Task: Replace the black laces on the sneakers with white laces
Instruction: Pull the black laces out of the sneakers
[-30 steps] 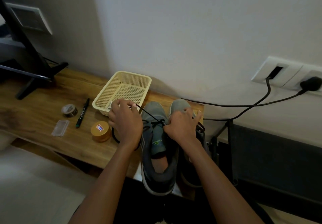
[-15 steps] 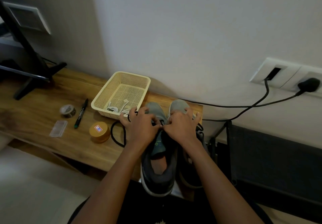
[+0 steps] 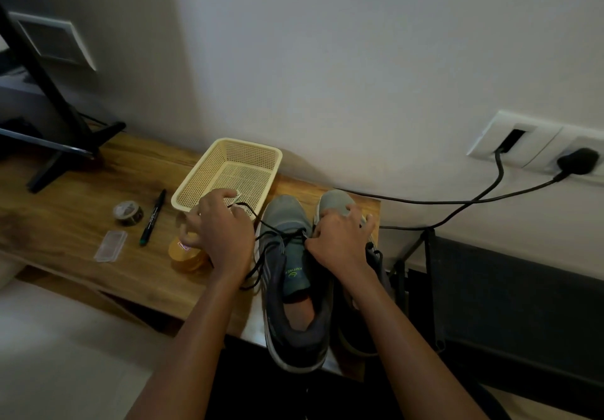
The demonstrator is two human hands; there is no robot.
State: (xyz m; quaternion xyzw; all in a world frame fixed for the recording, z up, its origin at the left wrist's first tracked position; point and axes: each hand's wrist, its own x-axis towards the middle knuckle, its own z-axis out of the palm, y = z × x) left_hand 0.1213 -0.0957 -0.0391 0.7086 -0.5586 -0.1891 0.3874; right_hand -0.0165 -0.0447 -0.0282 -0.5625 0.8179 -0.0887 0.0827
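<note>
The grey mesh sneakers (image 3: 283, 215) stand side by side at lower centre of the frame, toes toward the wall, heels hanging over the near edge of the long brown wooden tabletop (image 3: 65, 230) that runs off to the left. A black metal stand (image 3: 55, 99) rises at the upper left, its foot on the far end of the tabletop. At the right a white wall socket panel (image 3: 523, 135) carries a black plug (image 3: 577, 159), and black cables (image 3: 457, 202) trail from it behind the shoes. Just left of the sneakers' toes sits the cream perforated plastic basket (image 3: 243, 155).

My left grip (image 3: 222, 231) is over the near corner of that basket, fingers curled and pinching the thin black lace (image 3: 261, 222), which runs taut from my fingertips to the eyelets of the shoe on the left and loops loose beside it. My right grip (image 3: 340, 240) lies across both shoes, fingers spread and bent over the one on the right, thumb at the eyelets of the other; whether it clasps anything I cannot tell.

A round orange tin (image 3: 186, 257) shows half hidden under my left wrist. Further left lie a black marker pen (image 3: 153, 217), a small roll of tape (image 3: 128, 213) and a flat clear plastic packet (image 3: 110, 250).
</note>
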